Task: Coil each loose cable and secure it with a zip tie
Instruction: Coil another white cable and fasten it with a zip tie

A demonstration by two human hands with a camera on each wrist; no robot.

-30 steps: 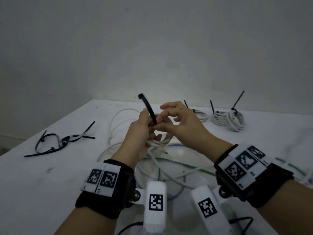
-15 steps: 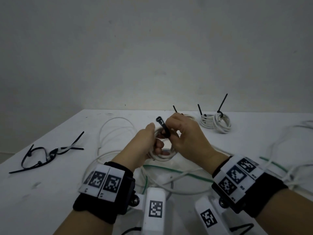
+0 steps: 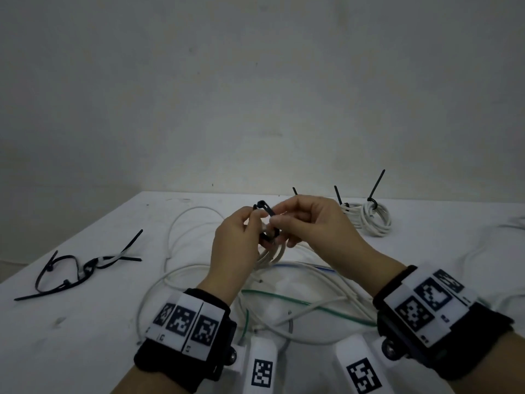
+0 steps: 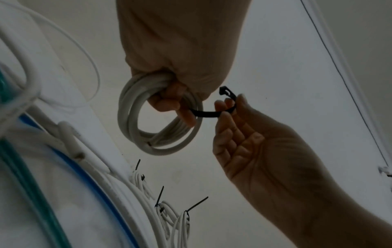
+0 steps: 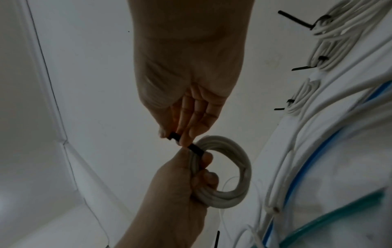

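The left hand [image 4: 180, 50] curls round the light, springy white coil [image 4: 157, 117], held above the table's middle. The right hand [image 4: 250, 142] pinches the stiff black zip tie [image 4: 210, 113] (1 end passes through the coil); grip near its head.

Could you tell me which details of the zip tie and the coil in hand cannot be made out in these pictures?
- Zip tie tail end: hidden by left hand fingers, all views.
- Zip tie head: cut off by right hand fingers, right wrist view.
- Coiled cable connectors: too dim, part inside the left fist.
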